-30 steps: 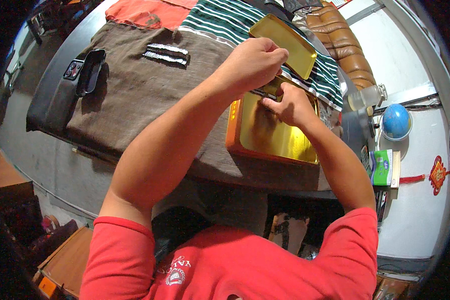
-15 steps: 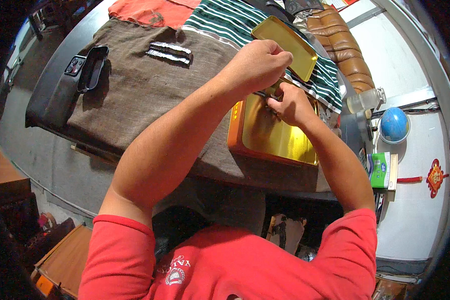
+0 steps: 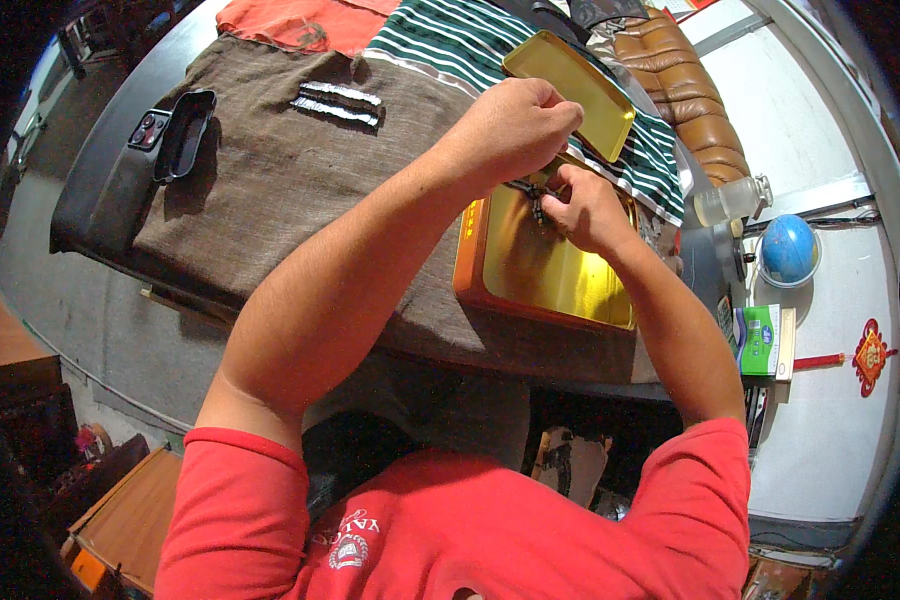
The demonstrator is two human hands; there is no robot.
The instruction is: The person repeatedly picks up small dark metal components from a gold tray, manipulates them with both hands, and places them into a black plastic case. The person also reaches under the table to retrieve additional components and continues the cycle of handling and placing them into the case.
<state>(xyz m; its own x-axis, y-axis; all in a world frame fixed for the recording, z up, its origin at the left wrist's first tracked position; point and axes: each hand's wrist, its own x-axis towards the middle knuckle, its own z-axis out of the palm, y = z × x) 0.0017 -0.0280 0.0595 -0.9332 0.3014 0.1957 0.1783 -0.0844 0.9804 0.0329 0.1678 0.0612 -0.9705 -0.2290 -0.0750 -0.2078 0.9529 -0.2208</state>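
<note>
My left hand is closed, its fingers pinched together over the far edge of an open gold and orange tin box. What it holds is hidden from this side. Just below it and to the right, my right hand reaches over the tin with thumb and fingers closed. A short dark beaded-looking strand hangs by its thumb, above the shiny gold inside of the tin. Beyond the hands the tin's rectangular gold lid lies on a green and white striped cloth.
Brown cloth covers the table, with two silvery strips on it. A phone and an open dark case stand at the left. Rightward are a glass jar, a small globe and a green package.
The dark strand by my right thumb now shows more plainly, hanging lower over the tin. Both hands have stayed nearly in place.
</note>
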